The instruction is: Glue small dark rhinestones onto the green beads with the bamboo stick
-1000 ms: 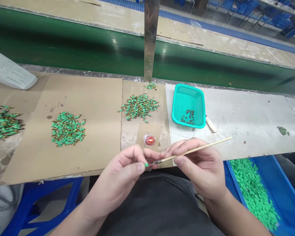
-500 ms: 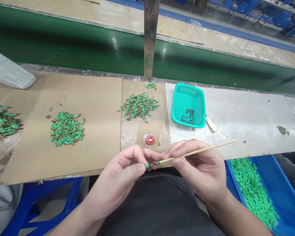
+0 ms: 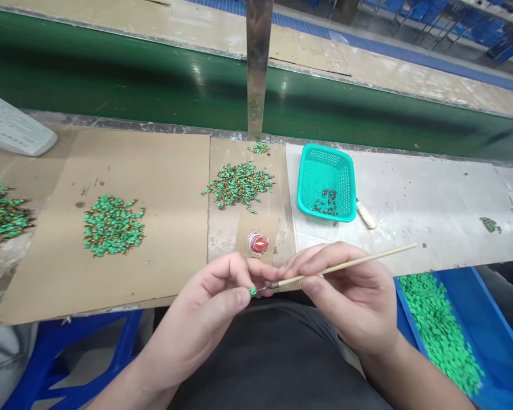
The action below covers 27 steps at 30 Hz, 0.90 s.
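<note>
My left hand point(image 3: 214, 307) pinches a tiny green piece point(image 3: 252, 291) between thumb and forefinger; its exact shape is too small to make out. In my right hand point(image 3: 346, 290) is a thin wooden-handled paintbrush point(image 3: 346, 264), held like a pen. Its fine tip points left and meets the green piece, or comes very close to it. Just beyond my fingers, a small round blob of red paint point(image 3: 259, 244) sits on the cardboard. Farther back lies a pile of small green and gold pieces point(image 3: 241, 185).
A teal basket point(image 3: 327, 213) with small dark pieces stands right of the pile, a white-handled tool point(image 3: 366, 215) beside it. More green-gold piles point(image 3: 113, 226) lie to the left. A metal post point(image 3: 257, 74) rises behind. A blue bin point(image 3: 487, 319) of green pieces sits lower right.
The brush and green piece have shifted very slightly, with the brush tip still at the piece. The whole view has moved a little; both grips are unchanged.
</note>
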Each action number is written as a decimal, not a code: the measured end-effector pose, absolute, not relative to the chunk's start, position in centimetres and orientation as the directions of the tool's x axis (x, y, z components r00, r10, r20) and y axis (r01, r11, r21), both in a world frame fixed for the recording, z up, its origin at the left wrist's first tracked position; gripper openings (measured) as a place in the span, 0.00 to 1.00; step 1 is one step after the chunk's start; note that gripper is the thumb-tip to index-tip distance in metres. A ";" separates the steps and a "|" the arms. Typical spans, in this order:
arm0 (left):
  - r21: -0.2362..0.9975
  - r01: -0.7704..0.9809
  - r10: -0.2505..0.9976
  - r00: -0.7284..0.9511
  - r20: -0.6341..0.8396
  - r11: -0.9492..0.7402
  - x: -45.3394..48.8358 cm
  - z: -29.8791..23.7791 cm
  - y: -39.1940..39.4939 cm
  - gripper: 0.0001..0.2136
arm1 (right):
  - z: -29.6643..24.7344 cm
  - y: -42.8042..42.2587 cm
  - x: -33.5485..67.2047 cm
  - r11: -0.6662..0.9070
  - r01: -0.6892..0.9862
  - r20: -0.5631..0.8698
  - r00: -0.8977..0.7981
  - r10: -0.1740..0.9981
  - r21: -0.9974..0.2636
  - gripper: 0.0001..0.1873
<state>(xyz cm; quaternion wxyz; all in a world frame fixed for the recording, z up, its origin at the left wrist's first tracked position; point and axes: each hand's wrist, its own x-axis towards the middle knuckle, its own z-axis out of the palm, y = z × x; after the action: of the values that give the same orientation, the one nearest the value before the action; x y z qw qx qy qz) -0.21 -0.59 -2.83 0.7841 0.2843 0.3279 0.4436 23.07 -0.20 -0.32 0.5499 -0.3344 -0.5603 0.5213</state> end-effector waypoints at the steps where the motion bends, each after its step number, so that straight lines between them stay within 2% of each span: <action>1: 0.737 -0.511 0.882 0.394 -0.257 0.443 -0.3 -2.9 -0.6 0.10 | -0.3 -0.2 23.1 0.240 -0.190 0.274 -0.176 0.946 -0.952 0.15; 10: 0.756 -0.484 0.881 0.393 -0.263 0.441 -0.5 -2.7 -1.0 0.11 | 0.4 0.1 23.6 0.324 -0.068 0.330 -0.243 0.912 -0.944 0.18; 27: 0.722 -0.530 0.880 0.408 -0.244 0.445 -0.3 -2.8 -0.7 0.09 | 0.3 0.1 22.9 0.229 -0.214 0.271 -0.191 0.944 -0.950 0.20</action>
<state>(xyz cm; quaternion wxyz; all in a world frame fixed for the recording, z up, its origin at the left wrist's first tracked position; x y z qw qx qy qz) -0.33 -0.68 -2.82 0.7908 0.2805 0.3121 0.4457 22.94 0.08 0.27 0.5469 -0.3248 -0.5617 0.5291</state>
